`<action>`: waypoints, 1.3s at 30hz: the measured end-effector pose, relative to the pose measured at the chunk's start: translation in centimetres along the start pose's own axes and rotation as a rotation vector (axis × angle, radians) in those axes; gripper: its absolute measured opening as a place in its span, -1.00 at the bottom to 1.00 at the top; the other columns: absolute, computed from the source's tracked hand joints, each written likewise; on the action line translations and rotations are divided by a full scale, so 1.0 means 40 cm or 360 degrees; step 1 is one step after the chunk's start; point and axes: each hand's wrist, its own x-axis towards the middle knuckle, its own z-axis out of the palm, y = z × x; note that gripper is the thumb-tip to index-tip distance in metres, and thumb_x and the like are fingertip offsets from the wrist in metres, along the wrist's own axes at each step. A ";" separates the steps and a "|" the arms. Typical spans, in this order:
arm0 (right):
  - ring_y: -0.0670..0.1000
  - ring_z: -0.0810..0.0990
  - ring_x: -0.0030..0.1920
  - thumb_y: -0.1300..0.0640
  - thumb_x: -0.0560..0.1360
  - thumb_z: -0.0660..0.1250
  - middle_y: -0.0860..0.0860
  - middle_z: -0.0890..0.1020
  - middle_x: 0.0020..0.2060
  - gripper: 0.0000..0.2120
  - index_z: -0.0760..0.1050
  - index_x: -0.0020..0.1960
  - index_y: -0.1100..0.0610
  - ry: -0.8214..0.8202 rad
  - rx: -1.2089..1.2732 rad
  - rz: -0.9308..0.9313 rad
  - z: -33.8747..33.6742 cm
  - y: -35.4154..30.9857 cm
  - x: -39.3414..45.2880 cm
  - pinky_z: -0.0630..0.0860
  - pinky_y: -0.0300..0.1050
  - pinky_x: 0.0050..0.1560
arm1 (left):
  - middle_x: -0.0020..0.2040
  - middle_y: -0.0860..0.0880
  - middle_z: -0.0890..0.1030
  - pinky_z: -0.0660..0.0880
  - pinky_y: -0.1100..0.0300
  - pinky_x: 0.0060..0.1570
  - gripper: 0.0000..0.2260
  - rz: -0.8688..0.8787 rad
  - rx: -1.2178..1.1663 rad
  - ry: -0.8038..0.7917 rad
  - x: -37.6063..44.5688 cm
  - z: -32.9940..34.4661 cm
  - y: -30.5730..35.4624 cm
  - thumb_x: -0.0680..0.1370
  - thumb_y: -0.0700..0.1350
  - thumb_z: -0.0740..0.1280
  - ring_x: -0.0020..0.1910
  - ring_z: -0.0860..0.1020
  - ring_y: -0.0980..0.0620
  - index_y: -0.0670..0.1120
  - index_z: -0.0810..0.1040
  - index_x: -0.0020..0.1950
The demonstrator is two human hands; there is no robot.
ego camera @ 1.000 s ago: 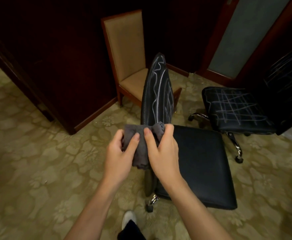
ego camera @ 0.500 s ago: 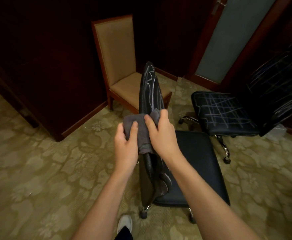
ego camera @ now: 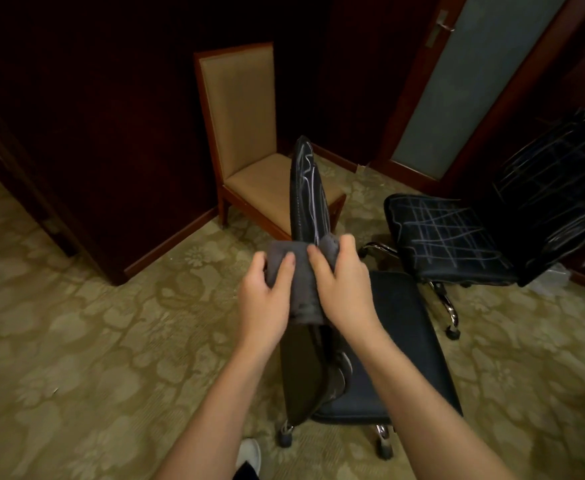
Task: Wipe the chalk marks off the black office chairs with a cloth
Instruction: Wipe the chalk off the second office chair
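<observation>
A grey cloth (ego camera: 301, 285) is folded over the backrest edge of the near black office chair (ego camera: 402, 344). My left hand (ego camera: 267, 299) grips the cloth's left side and my right hand (ego camera: 344, 289) grips its right side, fingers curled round it. White chalk lines run down the narrow backrest (ego camera: 306, 188) above the cloth. The chair's seat, to the right of my hands, looks unmarked. A second black office chair (ego camera: 447, 237) stands at the right with chalk crosshatching on its seat and backrest.
A wooden chair with tan upholstery (ego camera: 246, 140) stands just behind the near backrest. Dark wood panelling (ego camera: 93, 133) fills the left and back. A frosted-glass door (ego camera: 464, 81) is at the back right. Patterned carpet (ego camera: 76, 341) covers the floor. My white shoe (ego camera: 249, 452) shows below.
Both hands have slid the cloth a little way up the backrest edge, and the view has tilted so more of the chair's base and castors shows.
</observation>
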 end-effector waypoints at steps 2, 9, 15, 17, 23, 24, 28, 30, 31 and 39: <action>0.05 0.63 -0.08 -0.01 0.63 0.25 0.00 0.59 -0.10 -0.77 0.33 0.06 0.15 0.0003 0.0007 -0.0002 0.022 -0.018 0.063 0.59 0.23 -0.06 | 0.01 0.05 0.69 0.62 -0.09 0.08 -0.94 -0.0056 -0.0026 0.0011 0.062 0.008 -0.002 0.64 0.03 0.31 0.01 0.67 0.10 0.12 0.57 0.07; 0.04 0.65 -0.16 -0.09 0.62 0.22 0.00 0.62 -0.16 -0.79 0.30 -0.01 0.04 -0.0039 0.0047 0.0060 0.021 0.018 -0.046 0.58 0.23 -0.16 | -0.08 0.00 0.69 0.60 0.14 -0.13 -0.94 0.0055 0.0016 -0.0070 -0.022 -0.043 -0.006 0.61 -0.07 0.36 -0.08 0.68 0.06 -0.03 0.58 0.03; 0.04 0.61 -0.19 -0.14 0.57 0.19 -0.04 0.57 -0.22 -0.77 0.26 -0.07 -0.01 -0.0018 -0.0139 -0.0069 0.019 0.006 -0.039 0.54 0.22 -0.14 | -0.27 0.01 0.61 0.54 0.04 -0.31 -0.85 0.0211 0.0230 -0.0090 0.000 -0.059 -0.012 0.61 -0.01 0.36 -0.29 0.60 0.04 -0.02 0.53 -0.12; 0.04 0.62 -0.16 -0.10 0.59 0.22 -0.03 0.59 -0.18 -0.78 0.26 -0.06 0.00 0.0008 -0.0166 -0.0062 0.027 -0.002 0.030 0.55 0.20 -0.14 | -0.26 0.02 0.63 0.55 0.03 -0.29 -0.86 0.0232 0.0269 -0.0107 0.061 -0.046 0.007 0.61 0.00 0.35 -0.27 0.61 0.07 0.00 0.54 -0.12; 0.14 0.64 -0.05 -0.04 0.62 0.25 0.07 0.62 -0.02 -0.78 0.31 0.07 0.09 0.0042 -0.0229 0.0033 0.093 -0.033 0.282 0.58 0.23 -0.04 | -0.13 -0.05 0.69 0.61 -0.22 -0.02 -0.84 -0.0004 0.0108 -0.0088 0.287 0.010 0.014 0.64 0.00 0.32 -0.10 0.68 -0.04 -0.06 0.59 -0.03; 0.13 0.64 -0.06 -0.04 0.63 0.24 0.07 0.62 -0.04 -0.78 0.31 0.07 0.10 0.0060 -0.0211 0.0049 0.098 -0.032 0.289 0.57 0.22 -0.04 | -0.12 -0.04 0.69 0.62 -0.17 -0.03 -0.85 -0.0002 0.0097 -0.0101 0.297 0.012 0.015 0.64 -0.01 0.32 -0.10 0.68 -0.02 -0.06 0.59 -0.03; 0.06 0.63 -0.12 -0.05 0.62 0.22 0.01 0.61 -0.12 -0.81 0.32 0.01 0.07 0.0106 -0.0145 0.0073 0.082 -0.009 0.207 0.57 0.20 -0.11 | -0.08 0.02 0.71 0.60 0.17 -0.10 -0.93 -0.0004 -0.0084 -0.0222 0.242 -0.008 0.021 0.61 -0.06 0.35 -0.06 0.68 0.07 -0.02 0.61 0.02; 0.04 0.62 -0.17 -0.10 0.60 0.20 -0.02 0.59 -0.19 -0.80 0.31 -0.05 0.02 0.0108 -0.0124 0.0086 0.072 0.000 0.142 0.56 0.22 -0.16 | -0.10 -0.01 0.70 0.60 0.15 -0.15 -0.87 -0.0015 -0.0106 -0.0263 0.196 -0.025 0.019 0.55 -0.01 0.37 -0.09 0.68 0.04 -0.05 0.60 0.00; 0.04 0.62 -0.20 -0.13 0.59 0.19 -0.03 0.58 -0.22 -0.79 0.29 -0.07 -0.02 0.0109 -0.0129 0.0086 0.069 0.002 0.116 0.55 0.23 -0.18 | -0.12 -0.04 0.69 0.61 0.08 -0.17 -0.83 -0.0018 -0.0104 -0.0269 0.178 -0.033 0.022 0.53 0.01 0.38 -0.11 0.68 0.00 -0.07 0.60 -0.02; 0.06 0.61 -0.14 -0.13 0.59 0.17 -0.03 0.59 -0.17 -0.81 0.24 -0.07 -0.06 0.0111 -0.0385 0.0032 0.072 -0.021 0.180 0.53 0.21 -0.08 | -0.30 0.06 0.59 0.53 0.04 -0.33 -0.81 0.0396 0.0526 -0.0193 0.241 -0.037 0.049 0.60 0.07 0.33 -0.31 0.59 0.12 0.00 0.51 -0.13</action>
